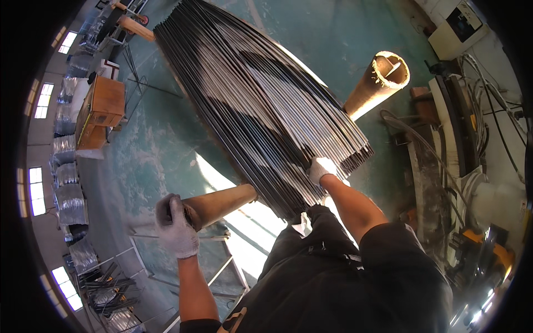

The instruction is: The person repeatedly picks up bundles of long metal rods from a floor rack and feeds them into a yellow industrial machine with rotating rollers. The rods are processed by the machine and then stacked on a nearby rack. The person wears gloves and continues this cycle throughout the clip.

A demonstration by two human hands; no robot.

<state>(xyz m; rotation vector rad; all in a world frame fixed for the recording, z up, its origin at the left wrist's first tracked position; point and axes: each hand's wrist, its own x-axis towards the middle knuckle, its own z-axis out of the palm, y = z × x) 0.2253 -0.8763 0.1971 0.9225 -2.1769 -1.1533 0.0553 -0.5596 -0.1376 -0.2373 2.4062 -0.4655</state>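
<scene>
A wide layer of long, thin dark rods (pixel 261 105) runs away from me, its near ends lying close to my waist. My right hand (pixel 321 169), in a white knit glove, is closed on a few rods near the near end of the layer. To the left, my left hand (pixel 176 227), in a greyish glove with dark fingertips, is raised beside the open end of a brown cardboard tube (pixel 222 205). Its fingers are curled in with the thumb against them; whatever they may hold is hidden. A second cardboard tube (pixel 372 89) with a frayed rim sticks out past the rods' right side.
A brown wooden cabinet (pixel 108 102) stands to the left on the green floor (pixel 150 161). A pale metal frame (pixel 222 261) is low at my left. Machinery with hoses and cables (pixel 472 105) lines the right side. Foil-wrapped bundles (pixel 71 202) lie along the left wall.
</scene>
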